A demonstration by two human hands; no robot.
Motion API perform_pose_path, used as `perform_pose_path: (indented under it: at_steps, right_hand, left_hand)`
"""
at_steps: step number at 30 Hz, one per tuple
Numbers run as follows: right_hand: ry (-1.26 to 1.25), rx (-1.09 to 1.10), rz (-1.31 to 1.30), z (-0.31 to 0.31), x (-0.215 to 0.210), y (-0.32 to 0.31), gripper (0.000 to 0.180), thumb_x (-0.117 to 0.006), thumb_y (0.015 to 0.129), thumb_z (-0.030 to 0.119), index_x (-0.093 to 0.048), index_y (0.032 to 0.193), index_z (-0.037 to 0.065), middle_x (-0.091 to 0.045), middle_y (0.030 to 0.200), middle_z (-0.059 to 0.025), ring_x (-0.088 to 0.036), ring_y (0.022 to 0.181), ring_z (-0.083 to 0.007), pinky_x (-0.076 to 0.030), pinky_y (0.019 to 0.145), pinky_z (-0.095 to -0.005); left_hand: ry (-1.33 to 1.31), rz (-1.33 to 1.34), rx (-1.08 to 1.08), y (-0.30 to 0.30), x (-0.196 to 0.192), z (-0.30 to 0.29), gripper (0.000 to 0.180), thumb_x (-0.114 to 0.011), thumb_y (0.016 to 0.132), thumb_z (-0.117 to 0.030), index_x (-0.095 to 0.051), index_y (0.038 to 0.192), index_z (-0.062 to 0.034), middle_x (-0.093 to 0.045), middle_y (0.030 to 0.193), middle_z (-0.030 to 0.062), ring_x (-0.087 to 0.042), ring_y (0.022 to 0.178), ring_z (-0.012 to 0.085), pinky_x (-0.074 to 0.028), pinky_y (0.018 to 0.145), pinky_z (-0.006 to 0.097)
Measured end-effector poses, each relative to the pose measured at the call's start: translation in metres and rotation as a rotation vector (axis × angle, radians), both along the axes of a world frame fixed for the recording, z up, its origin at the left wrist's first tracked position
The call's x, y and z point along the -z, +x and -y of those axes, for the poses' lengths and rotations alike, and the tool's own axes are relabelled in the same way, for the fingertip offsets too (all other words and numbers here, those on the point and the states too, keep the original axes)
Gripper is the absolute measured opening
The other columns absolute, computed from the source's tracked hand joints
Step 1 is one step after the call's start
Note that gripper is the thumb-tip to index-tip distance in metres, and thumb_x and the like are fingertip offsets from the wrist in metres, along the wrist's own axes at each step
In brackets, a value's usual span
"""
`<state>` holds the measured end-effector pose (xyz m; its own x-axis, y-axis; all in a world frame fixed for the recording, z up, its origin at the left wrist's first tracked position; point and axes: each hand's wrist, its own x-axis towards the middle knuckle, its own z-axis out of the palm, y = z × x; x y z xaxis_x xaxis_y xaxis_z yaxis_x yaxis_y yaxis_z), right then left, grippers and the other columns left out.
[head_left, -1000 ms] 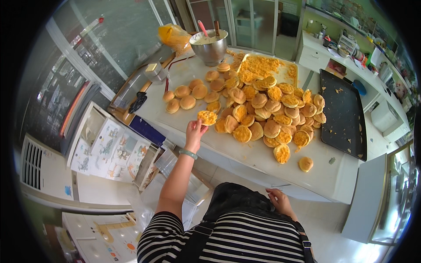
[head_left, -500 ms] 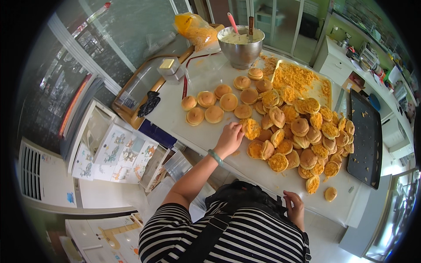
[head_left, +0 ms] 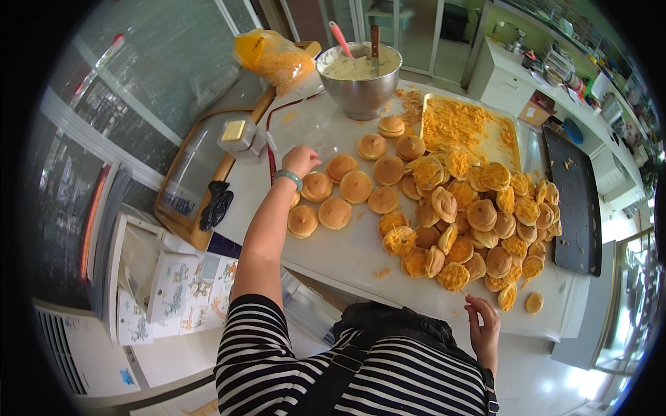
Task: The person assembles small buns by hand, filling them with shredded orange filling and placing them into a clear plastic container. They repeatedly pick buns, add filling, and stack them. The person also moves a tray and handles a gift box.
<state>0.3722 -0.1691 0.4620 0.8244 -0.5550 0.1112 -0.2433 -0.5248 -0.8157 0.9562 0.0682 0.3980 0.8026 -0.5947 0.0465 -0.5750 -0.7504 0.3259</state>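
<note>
My left hand (head_left: 300, 161) is at the left of the table with its fingers curled together, beside a clear plastic container (head_left: 303, 132). Whether the fingertips grip anything is hidden. Just under that wrist and to its right lie plain round buns (head_left: 318, 186), browned on top. At the front edge my right hand (head_left: 483, 320) holds nothing, its fingers apart, close to a bun (head_left: 507, 297) coated with orange shreds. Many such coated buns are heaped in a pile (head_left: 479, 229) on the right half. One coated bun (head_left: 400, 240) lies at the pile's left edge.
Behind the buns stands a metal bowl (head_left: 361, 87) of pale cream with a pink-handled tool and a wooden-handled one. A tray (head_left: 510, 149) holds orange shreds. A black baking tray (head_left: 572, 201) is at right, a bag of shreds (head_left: 277, 59) at far left.
My left hand has let go of the coated bun, which now lies by the pile, and moved left and away to the clear plastic. My right hand has risen slightly toward the table edge.
</note>
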Motion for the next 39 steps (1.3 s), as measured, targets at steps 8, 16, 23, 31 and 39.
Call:
perform_pose_path:
  at_steps: [8,16,23,31,39]
  right_hand:
    - [0.034,0.065,-0.059,-0.018,0.002,0.010,0.021,-0.065,0.095,-0.001,-0.069,0.116,-0.001,-0.072,0.107,-0.0154,-0.073,0.090,-0.0238,-0.057,0.081,-0.0324]
    - [0.058,0.045,-0.114,-0.017,0.005,0.016,0.025,-0.066,0.095,0.004,-0.071,0.119,0.007,-0.072,0.107,-0.0141,-0.070,0.097,-0.0346,-0.057,0.083,-0.0410]
    - [-0.029,-0.005,-0.107,-0.007,0.005,0.004,0.028,-0.064,0.096,0.010,-0.069,0.124,0.011,-0.071,0.110,-0.0128,-0.069,0.097,-0.0345,-0.056,0.084,-0.0433]
    - [-0.102,0.331,0.015,0.039,0.024,-0.072,0.027,-0.071,0.089,-0.001,-0.070,0.115,0.008,-0.065,0.100,-0.0101,-0.068,0.079,-0.0190,-0.056,0.074,-0.0340]
    - [-0.327,0.457,-0.219,0.183,0.049,-0.176,0.057,-0.081,0.081,0.012,-0.059,0.134,0.009,-0.058,0.131,-0.0107,-0.056,0.121,-0.0309,-0.050,0.103,-0.0412]
  left_hand:
    - [-0.233,-0.279,-0.047,0.032,0.029,-0.011,0.025,-0.071,0.091,-0.030,-0.075,0.092,-0.0045,-0.074,0.087,0.0155,-0.069,0.082,0.0338,-0.054,0.075,0.041]
    - [0.021,0.463,0.136,0.020,0.004,0.003,0.014,-0.052,0.098,-0.014,-0.062,0.091,-0.0061,-0.063,0.097,0.0169,-0.064,0.088,0.0400,-0.052,0.074,0.050]
    - [-0.257,0.524,0.096,0.051,-0.032,0.001,0.012,-0.055,0.102,-0.011,-0.059,0.107,-0.0015,-0.061,0.105,0.0188,-0.059,0.100,0.0399,-0.048,0.086,0.048]
    - [-0.433,0.822,0.136,-0.063,-0.142,0.017,0.012,-0.053,0.105,-0.006,-0.059,0.111,0.0023,-0.061,0.108,0.0180,-0.061,0.100,0.0356,-0.051,0.088,0.044]
    - [-0.519,0.922,0.513,-0.278,-0.212,0.073,0.014,-0.056,0.103,-0.004,-0.056,0.115,0.0035,-0.061,0.109,0.0172,-0.062,0.094,0.0331,-0.053,0.083,0.042]
